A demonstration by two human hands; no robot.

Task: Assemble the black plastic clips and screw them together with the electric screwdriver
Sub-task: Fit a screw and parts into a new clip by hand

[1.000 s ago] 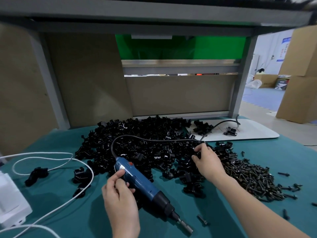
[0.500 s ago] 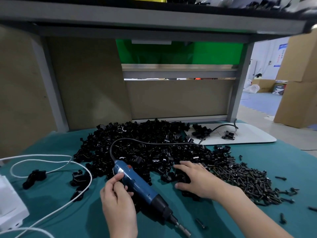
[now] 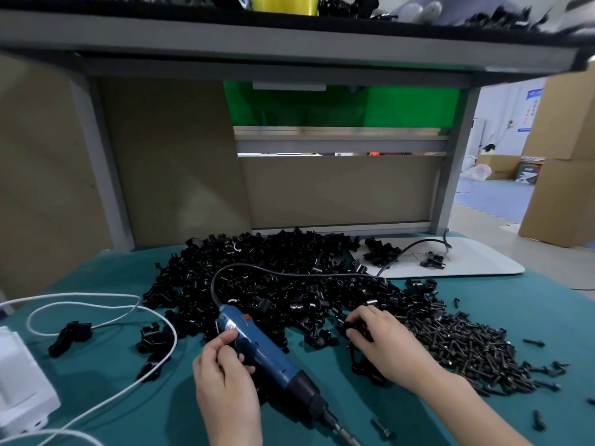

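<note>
Right hand, flat before, is now curling its fingers around a black clip beside the clip pile; the left hand is still gripping the electric screwdriver.

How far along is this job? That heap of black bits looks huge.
Early. Done: perhaps the few clips on the white board, though I cannot tell whether they are screwed. In hand: the left hand holds the electric screwdriver, the right hand pinches one clip. Left: the heap of clips and the pile of screws.
</note>
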